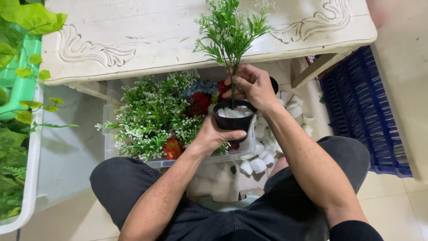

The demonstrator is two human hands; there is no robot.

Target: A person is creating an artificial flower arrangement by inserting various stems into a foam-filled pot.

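Dark jeans, black rolled-up sleeve

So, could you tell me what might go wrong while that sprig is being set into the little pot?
The left hand grips the black pot only from one side, so it might tip and spill its white filler into the clear bin. The right hand pinches the thin green sprig low, so its stem could bend.

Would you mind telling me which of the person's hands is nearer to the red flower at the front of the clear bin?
Left. The left hand cups the black pot just right of the red flower; the right hand grips the green sprig higher up.
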